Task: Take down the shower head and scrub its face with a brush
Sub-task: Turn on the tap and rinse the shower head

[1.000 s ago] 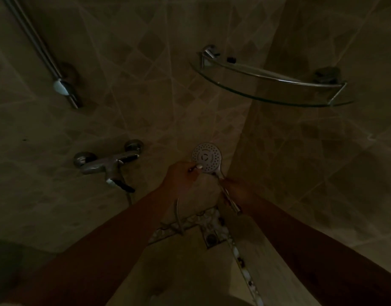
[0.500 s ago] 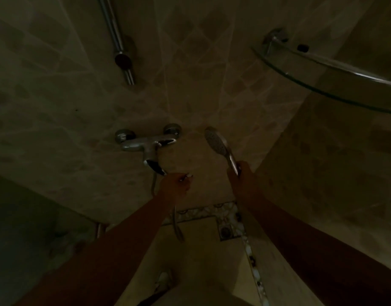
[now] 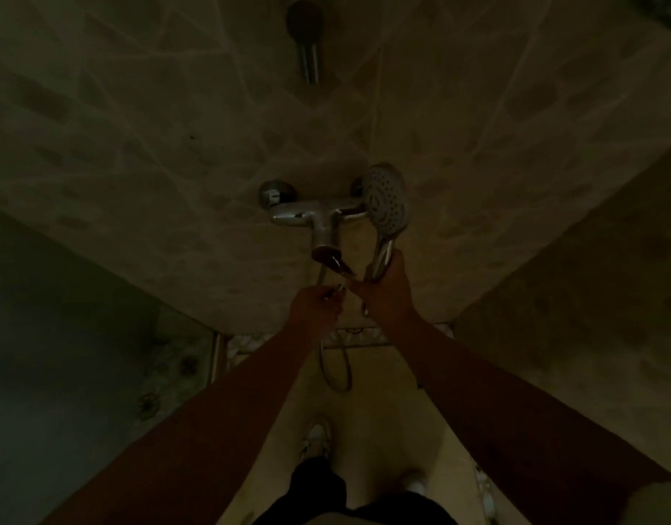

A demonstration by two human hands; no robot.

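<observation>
Dim tiled shower corner. Right hand [image 3: 387, 293] wraps fingers round the chrome handle of the round grey handheld shower head [image 3: 386, 200], holding it upright off its mount, just in front of the right end of the chrome wall mixer tap [image 3: 314, 217]. Perforated face turned toward the left and the camera, probably so it can be reached for scrubbing. Left hand [image 3: 314, 306] sits just below the tap's lever, fingers curled, pinching a small pale-tipped object [image 3: 336, 295]; likely the brush, but too dark and small to tell. The two hands are near each other, not clearly touching. Flexible metal hose [image 3: 336, 367] loops down toward the floor below the hands, slack, so the head moves freely. Empty wall holder on the slide rail [image 3: 306, 36] at the top edge of the wall. Head is down; scrubbing looks ready to go on.
</observation>
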